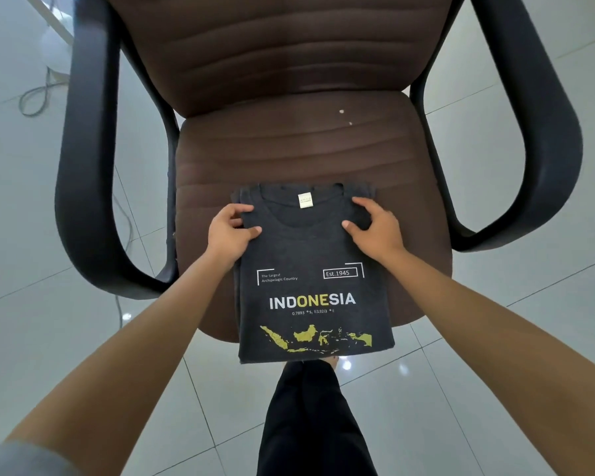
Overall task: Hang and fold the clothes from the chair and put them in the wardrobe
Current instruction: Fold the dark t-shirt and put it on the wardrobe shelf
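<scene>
Dark grey T-shirt [310, 269], folded into a neat rectangle, lying print-up at the front edge of the brown chair seat [289, 149], collar toward the backrest, bottom fold overhanging the front edge a little. White neck label showing inside the collar; "INDONESIA" lettering and a yellow map across the lower half.

Left hand [229, 231] at the left side near the collar, thumb on top, fingers curled round the folded edge, gripping it. Right hand [375, 226] on the opposite shoulder, fingers bent and thumb pressed into the cloth, pinching the top layers.

Probably light, soft and limp: likely to sag and spill open if lifted by the collar end alone. Better taken with both hands slid under the two long sides, palms supporting the stack flat. Black armrests [93, 201] on either side, well apart from the shirt. No wardrobe in view.
</scene>
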Action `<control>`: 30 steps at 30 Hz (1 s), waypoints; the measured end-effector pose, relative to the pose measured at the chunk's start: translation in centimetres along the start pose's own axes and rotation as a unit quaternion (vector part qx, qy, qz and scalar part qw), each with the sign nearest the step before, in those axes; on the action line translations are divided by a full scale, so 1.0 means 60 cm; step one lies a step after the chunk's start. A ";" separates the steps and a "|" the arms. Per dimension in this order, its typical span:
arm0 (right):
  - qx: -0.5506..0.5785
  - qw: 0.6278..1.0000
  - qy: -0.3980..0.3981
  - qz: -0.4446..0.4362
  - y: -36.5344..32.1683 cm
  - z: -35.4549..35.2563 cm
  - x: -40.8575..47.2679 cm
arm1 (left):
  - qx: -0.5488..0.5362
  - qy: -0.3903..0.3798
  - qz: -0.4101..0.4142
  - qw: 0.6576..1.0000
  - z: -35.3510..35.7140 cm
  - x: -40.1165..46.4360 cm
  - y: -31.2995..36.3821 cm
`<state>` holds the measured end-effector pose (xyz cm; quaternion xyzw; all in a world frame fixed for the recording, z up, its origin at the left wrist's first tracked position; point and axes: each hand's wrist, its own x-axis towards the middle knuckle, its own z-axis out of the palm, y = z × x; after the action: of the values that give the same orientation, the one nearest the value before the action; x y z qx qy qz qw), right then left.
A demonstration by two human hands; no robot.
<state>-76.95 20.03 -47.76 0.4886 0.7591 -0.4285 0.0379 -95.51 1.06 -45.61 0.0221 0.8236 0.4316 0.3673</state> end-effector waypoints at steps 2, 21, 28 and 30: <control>0.025 1.000 -0.002 0.007 -0.001 -0.003 0.005 | -0.027 -0.010 -0.020 0.999 -0.003 0.008 0.006; 0.256 0.961 -0.020 -0.105 -0.138 -0.184 -0.158 | -0.144 -0.114 0.082 0.980 -0.112 -0.136 0.151; 0.197 0.946 0.143 -0.213 -0.261 -0.310 -0.318 | -0.138 -0.191 0.267 0.934 -0.185 -0.225 0.346; 0.181 0.935 0.204 -0.229 -0.299 -0.336 -0.380 | -0.125 -0.214 0.312 0.917 -0.212 -0.263 0.399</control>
<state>-71.69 14.92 -13.22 0.3767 0.7518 -0.4467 -0.3057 -98.68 1.66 -14.41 0.3233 0.6159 0.6090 0.3812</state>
